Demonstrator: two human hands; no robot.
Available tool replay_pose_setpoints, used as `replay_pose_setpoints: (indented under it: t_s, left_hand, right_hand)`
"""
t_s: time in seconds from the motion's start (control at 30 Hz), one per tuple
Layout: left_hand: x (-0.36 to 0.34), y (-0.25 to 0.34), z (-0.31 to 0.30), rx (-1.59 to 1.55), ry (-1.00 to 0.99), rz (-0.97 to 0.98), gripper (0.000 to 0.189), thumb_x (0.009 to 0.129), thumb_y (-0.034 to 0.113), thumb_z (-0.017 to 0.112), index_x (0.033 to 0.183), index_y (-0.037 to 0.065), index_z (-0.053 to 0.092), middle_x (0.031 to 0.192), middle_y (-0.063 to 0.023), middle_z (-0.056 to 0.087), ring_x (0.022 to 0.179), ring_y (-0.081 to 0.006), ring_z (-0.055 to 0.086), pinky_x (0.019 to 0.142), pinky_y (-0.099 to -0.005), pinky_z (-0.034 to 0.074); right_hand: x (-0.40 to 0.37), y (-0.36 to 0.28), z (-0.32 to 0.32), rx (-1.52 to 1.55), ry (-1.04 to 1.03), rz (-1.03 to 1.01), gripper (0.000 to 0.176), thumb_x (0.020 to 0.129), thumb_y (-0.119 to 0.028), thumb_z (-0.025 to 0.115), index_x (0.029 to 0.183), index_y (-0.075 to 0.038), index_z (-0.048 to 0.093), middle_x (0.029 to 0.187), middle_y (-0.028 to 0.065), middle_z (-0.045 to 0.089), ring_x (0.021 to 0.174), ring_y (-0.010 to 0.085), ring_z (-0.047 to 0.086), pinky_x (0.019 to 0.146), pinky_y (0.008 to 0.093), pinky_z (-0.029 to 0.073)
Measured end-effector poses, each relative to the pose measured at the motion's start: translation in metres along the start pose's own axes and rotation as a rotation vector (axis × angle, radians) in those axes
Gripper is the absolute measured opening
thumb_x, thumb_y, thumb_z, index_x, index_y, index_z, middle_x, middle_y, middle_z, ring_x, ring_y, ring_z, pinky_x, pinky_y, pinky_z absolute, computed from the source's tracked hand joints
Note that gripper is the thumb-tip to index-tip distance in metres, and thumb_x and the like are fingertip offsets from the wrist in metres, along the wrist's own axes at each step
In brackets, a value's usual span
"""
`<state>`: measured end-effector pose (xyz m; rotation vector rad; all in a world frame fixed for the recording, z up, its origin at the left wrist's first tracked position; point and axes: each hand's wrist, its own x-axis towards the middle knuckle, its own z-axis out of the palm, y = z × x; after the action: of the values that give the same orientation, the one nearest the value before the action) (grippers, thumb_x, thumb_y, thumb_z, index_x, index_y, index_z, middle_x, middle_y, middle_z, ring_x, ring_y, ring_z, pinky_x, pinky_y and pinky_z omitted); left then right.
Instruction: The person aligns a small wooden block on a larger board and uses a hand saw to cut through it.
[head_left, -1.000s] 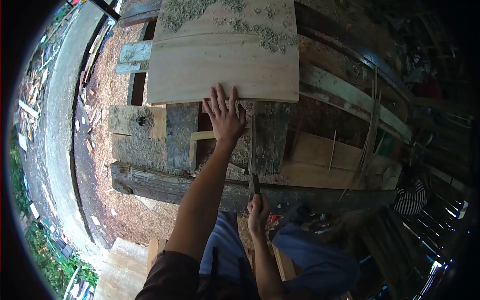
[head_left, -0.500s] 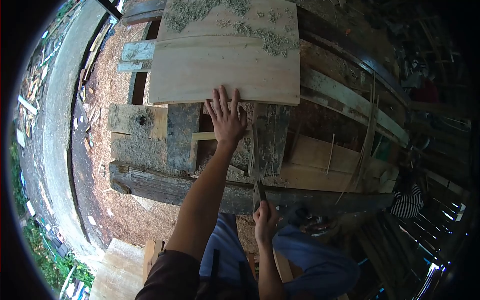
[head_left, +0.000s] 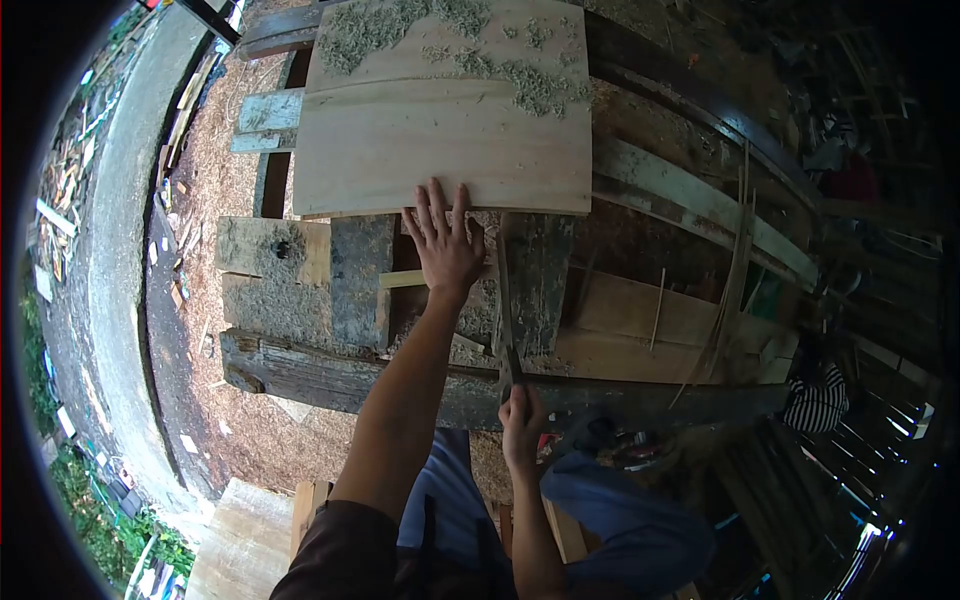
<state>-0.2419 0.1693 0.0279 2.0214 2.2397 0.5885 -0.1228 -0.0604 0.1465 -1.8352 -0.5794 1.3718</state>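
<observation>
A pale wooden board [head_left: 440, 145] lies across the bench, with curly shavings scattered over its far part. My left hand [head_left: 448, 245] rests at its near edge, fingers spread, the fingertips lying on the top face. Below and right of that edge, my right hand [head_left: 521, 425] is wrapped round the handle of a handsaw [head_left: 505, 310]. The long narrow blade points away from me, and its far end reaches close to the board's near edge. Whether the teeth touch the wood cannot be made out.
Dark worn planks and a thick front beam [head_left: 310, 375] form the slatted bench, with gaps between. Thin wood strips [head_left: 735, 260] lie to the right. Wood shavings [head_left: 265, 420] cover the ground. At far right is a person's striped garment [head_left: 815, 398].
My right hand and the saw have moved slightly forward, away from me. My left hand stays on the board's edge; the whole view has shifted a little.
</observation>
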Motion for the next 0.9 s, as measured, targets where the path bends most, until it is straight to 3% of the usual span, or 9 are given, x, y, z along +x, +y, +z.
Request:
replay_pose_setpoints:
  t_s: [0.07,0.13,0.23,0.3,0.37,0.43,0.63,0.77,0.9]
  left_hand:
    - [-0.002,-0.002,0.005,0.037,-0.015,-0.004,0.069,0.097,0.036,0.049,0.16,0.023,0.025,0.168,-0.0177,0.013,0.156,-0.0374,0.006,0.124,-0.0601,0.003]
    - [-0.001,-0.002,0.005,0.019,-0.006,-0.01,0.069,0.097,0.036,0.049,0.16,0.023,0.025,0.168,-0.0179,0.013,0.156,-0.0377,0.007,0.124,-0.0603,0.003]
    - [-0.002,0.001,0.004,-0.011,-0.022,-0.01,0.07,0.096,0.036,0.05,0.16,0.023,0.025,0.168,-0.0182,0.013,0.156,-0.0381,0.006,0.124,-0.0605,0.003]
    - [0.0,0.0,0.001,-0.01,-0.022,-0.012,0.07,0.096,0.036,0.05,0.16,0.023,0.025,0.168,-0.0182,0.013,0.156,-0.0383,0.006,0.124,-0.0605,0.003]
    - [-0.002,0.0,0.004,0.037,-0.013,0.009,0.066,0.097,0.034,0.049,0.158,0.017,0.03,0.166,-0.0216,0.015,0.155,-0.0412,0.008,0.124,-0.0607,0.005]
    - [-0.004,-0.001,0.004,0.04,-0.013,0.007,0.067,0.097,0.034,0.049,0.158,0.017,0.03,0.166,-0.0218,0.015,0.155,-0.0415,0.008,0.124,-0.0608,0.005]
    - [-0.006,0.0,0.001,0.039,-0.051,0.008,0.068,0.096,0.034,0.05,0.159,0.016,0.029,0.166,-0.0218,0.015,0.154,-0.0426,0.008,0.123,-0.0616,0.005]
    - [-0.002,-0.001,0.005,0.063,-0.026,0.015,0.069,0.096,0.034,0.051,0.158,0.016,0.029,0.166,-0.0217,0.014,0.154,-0.0432,0.007,0.123,-0.062,0.005]
    - [-0.003,0.0,0.004,0.022,0.0,0.007,0.067,0.096,0.033,0.051,0.158,0.016,0.03,0.166,-0.0219,0.015,0.154,-0.0429,0.009,0.123,-0.0622,0.006]
  right_hand:
    - [-0.022,0.017,-0.01,0.002,-0.009,0.041,0.036,0.105,-0.033,0.054,0.083,-0.005,0.054,0.065,-0.0033,0.044,0.058,0.0063,0.04,0.052,0.0271,0.032]
    - [-0.033,0.016,-0.015,-0.19,0.027,-0.023,0.036,0.105,-0.032,0.053,0.085,-0.003,0.054,0.064,-0.0015,0.044,0.058,0.0081,0.04,0.053,0.0288,0.032]
    - [0.005,-0.009,-0.001,-0.106,-0.007,-0.01,0.038,0.106,-0.033,0.052,0.084,-0.002,0.053,0.065,-0.0006,0.044,0.06,0.0088,0.041,0.055,0.0296,0.033]
    - [0.008,0.009,0.0,-0.124,-0.003,-0.042,0.038,0.106,-0.034,0.052,0.084,-0.002,0.053,0.065,-0.0007,0.044,0.06,0.009,0.041,0.055,0.0301,0.033]
    - [-0.005,0.009,0.001,-0.141,0.001,-0.085,0.039,0.106,-0.034,0.052,0.083,-0.002,0.053,0.065,-0.0008,0.044,0.061,0.0092,0.041,0.055,0.0306,0.034]
    - [-0.041,-0.013,-0.004,-0.035,0.014,0.17,0.039,0.105,-0.035,0.053,0.084,-0.002,0.053,0.065,-0.001,0.044,0.059,0.0105,0.04,0.055,0.0318,0.033]
    - [0.018,-0.007,0.009,-0.109,-0.021,0.005,0.043,0.104,-0.037,0.055,0.08,-0.002,0.053,0.064,-0.0015,0.043,0.059,0.0099,0.039,0.054,0.0316,0.031]
    - [-0.029,0.035,-0.017,-0.144,0.015,-0.022,0.034,0.107,-0.031,0.051,0.082,-0.009,0.048,0.067,-0.0056,0.038,0.053,0.0032,0.031,0.048,0.0242,0.024]
    - [0.011,-0.004,0.009,-0.041,-0.004,-0.029,0.034,0.107,-0.031,0.049,0.081,-0.009,0.049,0.064,-0.005,0.037,0.051,0.0035,0.031,0.047,0.0249,0.024]
